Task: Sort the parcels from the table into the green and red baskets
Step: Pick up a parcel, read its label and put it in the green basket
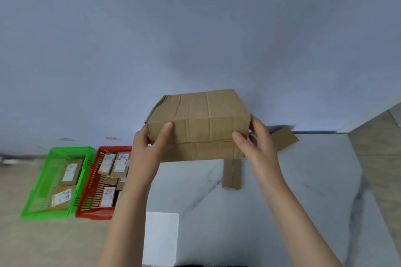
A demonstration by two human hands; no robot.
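Note:
A large brown cardboard parcel [198, 123] is held up above the marble table [282, 191], between both hands. My left hand [149, 147] grips its left end, thumb on the near face. My right hand [258, 136] grips its right end, thumb also on the near face. No label shows on its visible faces. On the floor to the left stand the green basket [54, 182], holding two labelled parcels, and the red basket [93, 191], holding several labelled parcels; my left forearm hides the red basket's right side.
Two flat cardboard pieces lie on the table, one [232, 173] below the parcel and one [284, 138] at the back edge by the wall. A white sheet [161, 238] lies at the table's near left corner. A tan floor surrounds the table.

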